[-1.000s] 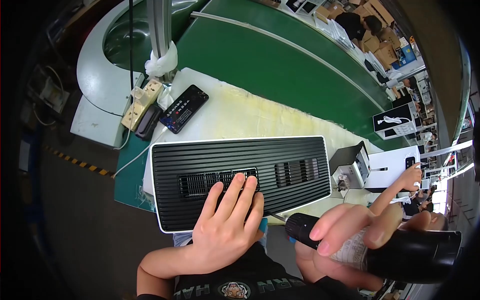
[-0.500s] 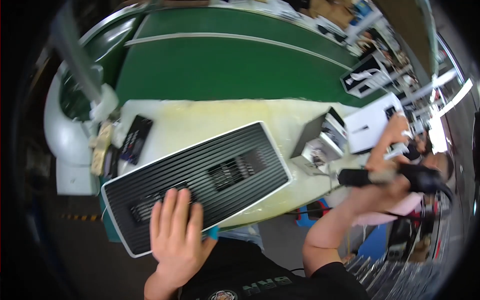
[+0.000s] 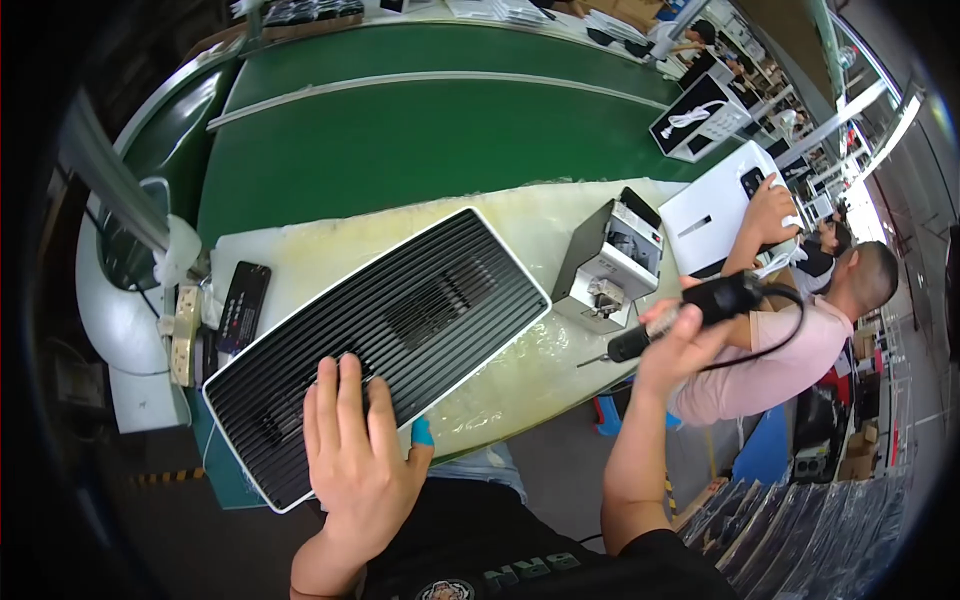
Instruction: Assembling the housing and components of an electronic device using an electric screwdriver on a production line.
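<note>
A black ribbed panel with a white rim point(image 3: 450, 330) lies slanted over the worktable's front edge. My left hand point(image 3: 362, 465) rests on its near side, fingers stretched over the ribs, a blue cover on the thumb at the rim. To the right, my right hand point(image 3: 680, 350) is wrapped round a black electric screwdriver point(image 3: 628, 344). Its thin bit points left, above the table and apart from the panel. Just beyond the screwdriver stands a small grey screw feeder point(image 3: 600, 270) with an open front.
A black phone-like slab point(image 3: 243, 305) and a power strip point(image 3: 186, 330) lie at the left. Behind the table runs a green conveyor belt point(image 3: 420, 150), carrying a black-and-white unit point(image 3: 690, 125). At the right, a co-worker in pink point(image 3: 790, 355) has a hand on a white box point(image 3: 710, 215).
My right hand has brought the screwdriver left, nearer the screw feeder, and its bit now shows. The panel appears more steeply slanted, with my left hand still on it; the whole view has shifted.
</note>
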Tool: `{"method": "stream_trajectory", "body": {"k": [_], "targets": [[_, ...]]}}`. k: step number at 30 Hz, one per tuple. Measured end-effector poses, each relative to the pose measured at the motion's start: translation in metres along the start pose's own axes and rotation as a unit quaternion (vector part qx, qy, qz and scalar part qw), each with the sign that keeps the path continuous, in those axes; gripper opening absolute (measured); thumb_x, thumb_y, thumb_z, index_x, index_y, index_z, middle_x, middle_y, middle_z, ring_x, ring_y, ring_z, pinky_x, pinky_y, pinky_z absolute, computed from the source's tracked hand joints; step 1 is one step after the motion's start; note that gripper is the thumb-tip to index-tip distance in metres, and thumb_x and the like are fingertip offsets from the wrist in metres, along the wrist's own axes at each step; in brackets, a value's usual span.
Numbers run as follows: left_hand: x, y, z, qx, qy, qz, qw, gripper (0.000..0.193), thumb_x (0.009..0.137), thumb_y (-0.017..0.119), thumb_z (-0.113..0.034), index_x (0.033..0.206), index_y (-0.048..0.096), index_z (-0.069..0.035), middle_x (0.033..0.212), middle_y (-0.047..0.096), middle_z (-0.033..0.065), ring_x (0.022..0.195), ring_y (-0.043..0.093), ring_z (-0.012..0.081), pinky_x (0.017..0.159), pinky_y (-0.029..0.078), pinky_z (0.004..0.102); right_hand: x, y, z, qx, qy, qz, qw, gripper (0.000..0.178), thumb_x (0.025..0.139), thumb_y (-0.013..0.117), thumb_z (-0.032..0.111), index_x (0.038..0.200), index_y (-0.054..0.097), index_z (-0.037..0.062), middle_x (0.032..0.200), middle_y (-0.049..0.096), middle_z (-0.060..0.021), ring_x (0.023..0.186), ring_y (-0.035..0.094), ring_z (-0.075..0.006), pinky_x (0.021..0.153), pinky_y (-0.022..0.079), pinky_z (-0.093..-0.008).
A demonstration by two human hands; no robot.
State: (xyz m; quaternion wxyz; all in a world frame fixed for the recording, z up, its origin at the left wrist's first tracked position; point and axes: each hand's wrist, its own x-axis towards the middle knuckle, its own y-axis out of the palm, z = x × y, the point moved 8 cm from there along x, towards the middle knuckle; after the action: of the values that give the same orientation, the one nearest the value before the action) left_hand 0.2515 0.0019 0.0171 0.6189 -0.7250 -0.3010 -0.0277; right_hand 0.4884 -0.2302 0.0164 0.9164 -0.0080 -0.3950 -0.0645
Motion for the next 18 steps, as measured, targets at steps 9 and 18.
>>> {"method": "stream_trajectory", "body": {"k": [9,18], "targets": [[-0.068,-0.054,0.084,-0.050,-0.067,0.044,0.996,0.054,0.063,0.074,-0.006,0.115,0.059,-0.001,0.132,0.052,0.0164,0.128,0.044,0.0394,0.104,0.033,0.0536,-0.006,0.088,0.184,0.421,0.000,0.257,0.870,0.062,0.093,0.053,0.030,0.141,0.026,0.0019,0.121,0.055,-0.0195,0.064,0.058,-0.0222,0.043,0.051,-0.0338],[-0.111,-0.034,0.132,-0.292,-0.016,-0.107,0.950,0.046,0.069,0.069,-0.007,0.114,0.060,-0.003,0.132,0.055,0.0132,0.129,0.044,0.0370,0.101,0.039,0.0471,-0.087,0.194,0.286,0.525,0.078,0.379,0.758,0.067,0.092,0.060,0.031,0.142,0.027,0.0018,0.120,0.050,-0.0162,0.054,0.051,-0.0218,0.043,0.046,-0.0374]]}}
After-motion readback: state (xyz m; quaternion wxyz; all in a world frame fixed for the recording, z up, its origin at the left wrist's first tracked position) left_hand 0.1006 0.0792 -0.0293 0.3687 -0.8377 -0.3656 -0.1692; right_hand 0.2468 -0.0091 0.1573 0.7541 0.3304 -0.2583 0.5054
